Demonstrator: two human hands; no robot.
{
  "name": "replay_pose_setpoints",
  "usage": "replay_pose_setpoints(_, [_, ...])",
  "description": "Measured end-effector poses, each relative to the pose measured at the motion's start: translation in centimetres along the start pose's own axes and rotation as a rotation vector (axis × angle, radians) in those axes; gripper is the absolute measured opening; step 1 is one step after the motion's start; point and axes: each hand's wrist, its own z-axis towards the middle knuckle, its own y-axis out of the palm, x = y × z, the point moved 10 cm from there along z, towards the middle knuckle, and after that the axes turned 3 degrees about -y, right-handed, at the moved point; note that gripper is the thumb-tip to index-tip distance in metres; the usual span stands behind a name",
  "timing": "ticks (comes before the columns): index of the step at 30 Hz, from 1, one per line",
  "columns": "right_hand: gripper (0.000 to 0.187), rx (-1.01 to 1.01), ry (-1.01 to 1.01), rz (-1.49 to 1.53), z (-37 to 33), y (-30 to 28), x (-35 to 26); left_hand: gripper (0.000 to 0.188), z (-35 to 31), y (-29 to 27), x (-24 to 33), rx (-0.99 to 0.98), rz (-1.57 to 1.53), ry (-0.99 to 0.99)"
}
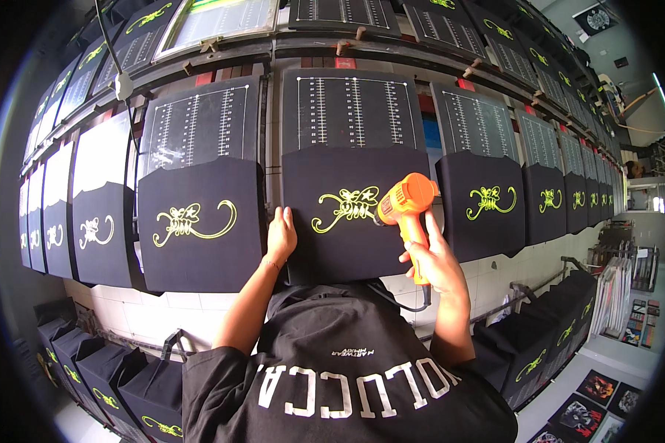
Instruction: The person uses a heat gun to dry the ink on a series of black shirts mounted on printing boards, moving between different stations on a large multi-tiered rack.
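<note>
My right hand (442, 260) is wrapped round the handle of an orange heat gun (409, 196). Its nozzle points left, close over the yellow-green line design (347, 208) on a black shirt (340, 255). That shirt is stretched over the middle printing board (332, 111), whose bare upper part carries white ruler marks. At the shirt's left edge rests my left hand (281, 235), fingers stretched out and holding nothing. A dark cord hangs from the heat gun's handle.
Black shirts with the same design lie on boards left (199, 258) and right (484, 203). A framed screen (218, 29) sits on the far row beyond a metal rail (288, 53). Behind me are more shirt-covered boards (111, 369). A cable (111, 44) hangs at left.
</note>
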Motion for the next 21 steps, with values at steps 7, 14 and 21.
replay_pose_setpoints(7, [0.087, -0.076, -0.004, -0.029, 1.4, 1.9, -0.8, 0.043, 5.1, -0.1, 1.1, 0.039, -0.015, -0.020])
replay_pose_setpoints(14, [0.087, -0.063, -0.149, 0.020, 4.7, 1.9, -1.4, 0.044, 6.5, -0.3, 1.2, 0.135, 0.013, -0.029])
replay_pose_setpoints(21, [0.084, -0.096, -0.165, -0.016, 5.6, 2.5, -2.5, 0.043, 4.9, -0.2, 0.5, 0.077, 0.078, -0.079])
